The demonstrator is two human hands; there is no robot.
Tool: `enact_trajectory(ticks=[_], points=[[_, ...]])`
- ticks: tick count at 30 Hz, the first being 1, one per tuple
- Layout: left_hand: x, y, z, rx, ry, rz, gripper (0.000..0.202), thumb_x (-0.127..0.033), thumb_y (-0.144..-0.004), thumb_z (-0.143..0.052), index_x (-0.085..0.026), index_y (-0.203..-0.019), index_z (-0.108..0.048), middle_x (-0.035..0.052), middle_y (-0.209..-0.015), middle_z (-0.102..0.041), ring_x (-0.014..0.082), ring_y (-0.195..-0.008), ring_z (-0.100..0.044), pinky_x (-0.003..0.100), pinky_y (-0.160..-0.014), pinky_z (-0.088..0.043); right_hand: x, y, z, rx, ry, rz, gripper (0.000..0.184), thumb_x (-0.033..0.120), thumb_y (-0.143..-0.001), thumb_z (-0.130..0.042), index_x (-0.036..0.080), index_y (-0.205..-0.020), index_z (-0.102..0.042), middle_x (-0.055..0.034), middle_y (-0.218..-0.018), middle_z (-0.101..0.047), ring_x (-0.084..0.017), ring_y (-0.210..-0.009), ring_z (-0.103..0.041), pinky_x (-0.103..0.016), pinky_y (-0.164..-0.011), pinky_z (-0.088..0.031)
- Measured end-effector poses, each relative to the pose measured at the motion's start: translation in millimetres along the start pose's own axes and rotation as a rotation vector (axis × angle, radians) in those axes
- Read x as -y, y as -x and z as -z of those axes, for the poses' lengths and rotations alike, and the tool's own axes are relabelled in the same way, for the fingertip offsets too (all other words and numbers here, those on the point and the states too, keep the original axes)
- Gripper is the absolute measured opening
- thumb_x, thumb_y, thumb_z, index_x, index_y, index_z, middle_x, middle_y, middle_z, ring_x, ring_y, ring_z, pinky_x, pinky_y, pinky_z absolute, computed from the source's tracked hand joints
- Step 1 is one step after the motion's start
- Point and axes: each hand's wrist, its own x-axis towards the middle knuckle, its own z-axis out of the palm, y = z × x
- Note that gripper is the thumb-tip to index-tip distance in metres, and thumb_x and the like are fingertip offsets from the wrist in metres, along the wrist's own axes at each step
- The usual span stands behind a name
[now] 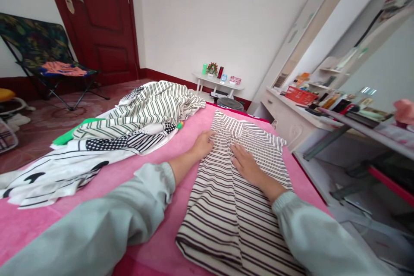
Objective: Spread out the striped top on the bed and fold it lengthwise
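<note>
A white shirt with dark stripes lies spread on the pink bedding, its left side folded inward over the body so that a long edge runs down the middle. My left hand is at the shirt's left edge near the top, fingers bent together on the fabric. Flat on the shirt, just right of the folded-over edge, rests my right hand with its fingers stretched out. The collar end and a sleeve point away from me.
Rumpled striped and white clothes are heaped on the left of the pink bedding. Beyond stand a folding chair, a red door and a low white table. A cluttered dresser and a metal-framed table are at right.
</note>
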Motion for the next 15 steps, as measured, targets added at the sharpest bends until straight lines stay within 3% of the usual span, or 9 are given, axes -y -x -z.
enact_trajectory(ticks=[5,9,11,15], points=[[5,16,6.3,0.053,0.067,0.076,0.039,-0.002,-0.08,-0.045,-0.005,-0.117,-0.057,0.0124,-0.121,-0.06,0.0172,-0.109,-0.057,0.031,-0.1,-0.043,17,59,16,0.064,-0.173,0.174,0.061,0.036,-0.09,-0.044,0.026,-0.147,-0.027,-0.0058,-0.156,-0.018,-0.022,-0.143,-0.015,-0.047,-0.115,-0.017],[-4,58,26.8,0.214,0.111,0.04,0.038,-0.001,-0.075,-0.052,-0.011,-0.111,-0.061,0.0096,-0.123,-0.057,0.0158,-0.104,-0.058,0.031,-0.095,-0.046,37,104,30,0.072,-0.274,0.291,0.065,0.025,-0.084,-0.051,0.034,-0.145,-0.03,0.0014,-0.156,-0.016,-0.019,-0.142,-0.018,-0.042,-0.116,-0.021],[-15,83,41.9,0.308,0.073,-0.002,0.037,-0.004,-0.076,-0.054,-0.015,-0.11,-0.063,0.0076,-0.125,-0.054,0.0158,-0.103,-0.058,0.03,-0.092,-0.047,50,123,36,0.07,-0.251,0.371,0.065,0.017,-0.081,-0.052,0.037,-0.141,-0.037,0.0022,-0.155,-0.022,-0.02,-0.141,-0.022,-0.044,-0.116,-0.022],[-47,123,72.6,0.433,-0.032,0.0,0.027,-0.017,-0.079,-0.058,-0.02,-0.104,-0.066,0.0048,-0.116,-0.058,0.0164,-0.101,-0.057,0.028,-0.09,-0.045,71,149,42,0.044,-0.202,0.604,0.059,0.002,-0.076,-0.047,0.028,-0.129,-0.052,-0.0046,-0.14,-0.046,-0.02,-0.129,-0.04,-0.041,-0.108,-0.034]])
